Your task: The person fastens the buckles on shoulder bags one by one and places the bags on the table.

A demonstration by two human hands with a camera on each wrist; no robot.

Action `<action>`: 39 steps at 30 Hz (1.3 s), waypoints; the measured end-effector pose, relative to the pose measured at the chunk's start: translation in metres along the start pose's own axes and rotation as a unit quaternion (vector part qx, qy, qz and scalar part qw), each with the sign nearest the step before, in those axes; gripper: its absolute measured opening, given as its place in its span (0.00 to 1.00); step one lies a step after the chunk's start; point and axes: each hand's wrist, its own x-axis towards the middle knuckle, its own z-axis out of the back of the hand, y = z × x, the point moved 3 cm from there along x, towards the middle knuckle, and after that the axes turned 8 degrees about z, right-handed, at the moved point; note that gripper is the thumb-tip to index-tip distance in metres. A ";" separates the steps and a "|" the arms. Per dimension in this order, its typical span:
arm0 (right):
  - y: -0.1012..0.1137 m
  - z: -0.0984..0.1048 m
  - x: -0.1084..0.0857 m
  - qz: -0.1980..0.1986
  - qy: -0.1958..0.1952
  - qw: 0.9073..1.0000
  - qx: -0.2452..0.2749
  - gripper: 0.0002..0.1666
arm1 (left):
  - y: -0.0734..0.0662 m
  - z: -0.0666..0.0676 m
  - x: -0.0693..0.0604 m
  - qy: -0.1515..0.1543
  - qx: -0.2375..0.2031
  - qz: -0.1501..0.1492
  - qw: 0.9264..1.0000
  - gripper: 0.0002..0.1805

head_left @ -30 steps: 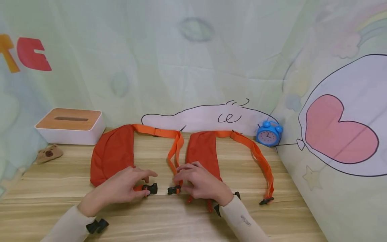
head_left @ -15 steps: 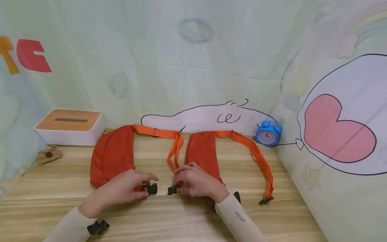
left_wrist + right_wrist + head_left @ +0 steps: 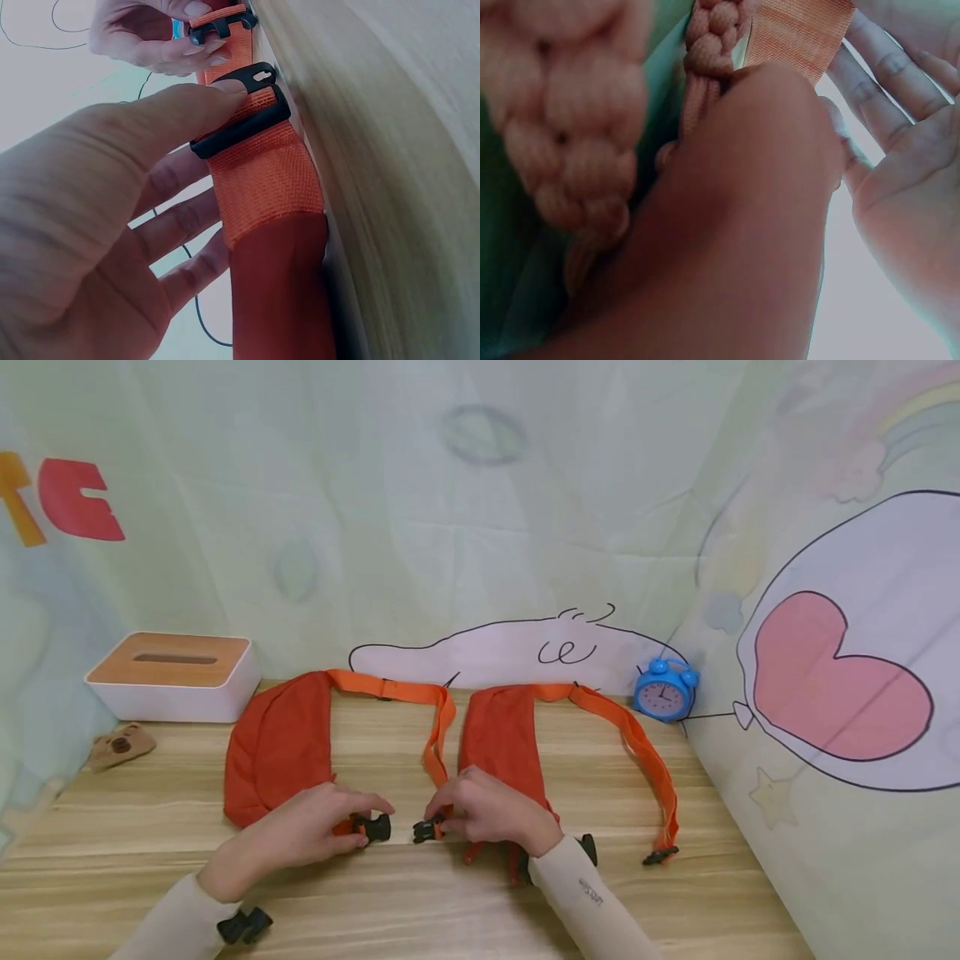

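Note:
Two red bags lie side by side, the left bag (image 3: 281, 747) and the right bag (image 3: 501, 735), each with an orange strap. My left hand (image 3: 300, 827) pinches the black female buckle half (image 3: 377, 827) beside the left bag; in the left wrist view its thumb presses on that buckle (image 3: 247, 131). Facing it across a small gap, the black male buckle half (image 3: 426, 831) on the orange strap (image 3: 442, 727) is pinched by my right hand (image 3: 495, 810). In the right wrist view the buckle is hidden behind the thumb.
A white tissue box with a wooden lid (image 3: 172, 693) stands at the back left, with a small brown cloth item (image 3: 122, 744) in front. A blue alarm clock (image 3: 664, 692) stands back right. The right bag's strap ends in a black buckle (image 3: 660, 857).
My right hand's fingers have closed onto the male buckle half and tilted it slightly; its strap has shifted a little. My left hand has barely moved.

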 end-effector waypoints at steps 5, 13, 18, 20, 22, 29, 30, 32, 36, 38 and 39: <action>-0.002 0.002 -0.002 -0.001 -0.003 1.000 0.012 0.13 | 0.001 -0.002 0.000 0.006 -0.010 0.007 1.000 0.23; 0.002 0.008 -0.001 0.003 -0.018 1.000 0.004 0.14 | 0.003 0.002 0.000 -0.016 -0.009 -0.010 1.000 0.24; 0.007 0.010 0.001 0.007 -0.037 0.999 -0.004 0.14 | 0.005 0.002 0.000 -0.012 -0.022 -0.006 1.000 0.23; 0.010 0.010 0.001 0.009 -0.045 0.999 -0.007 0.14 | 0.006 0.002 0.000 -0.008 -0.030 -0.003 1.000 0.22; 0.014 0.010 0.001 0.010 -0.053 0.998 -0.015 0.13 | 0.005 0.002 0.000 -0.006 -0.037 -0.001 0.999 0.21; 0.024 0.010 0.003 0.000 -0.073 0.997 -0.031 0.13 | 0.003 0.005 0.001 -0.008 -0.058 -0.010 0.998 0.19; 0.024 0.009 0.003 -0.003 -0.075 0.997 -0.032 0.13 | 0.003 0.006 0.001 -0.007 -0.061 -0.009 0.998 0.19; 0.024 0.008 0.003 -0.009 -0.078 0.996 -0.032 0.13 | 0.003 0.005 0.001 -0.005 -0.067 -0.007 0.998 0.19; 0.026 0.006 0.005 -0.018 -0.080 0.996 -0.033 0.13 | 0.004 0.006 0.002 -0.004 -0.076 -0.004 0.997 0.19; 0.027 0.005 0.005 -0.019 -0.080 0.996 -0.035 0.13 | 0.004 0.006 0.002 -0.003 -0.083 -0.003 0.997 0.19; 0.026 0.004 0.006 -0.019 -0.080 0.996 -0.037 0.13 | 0.004 0.006 0.002 -0.003 -0.085 -0.003 0.996 0.19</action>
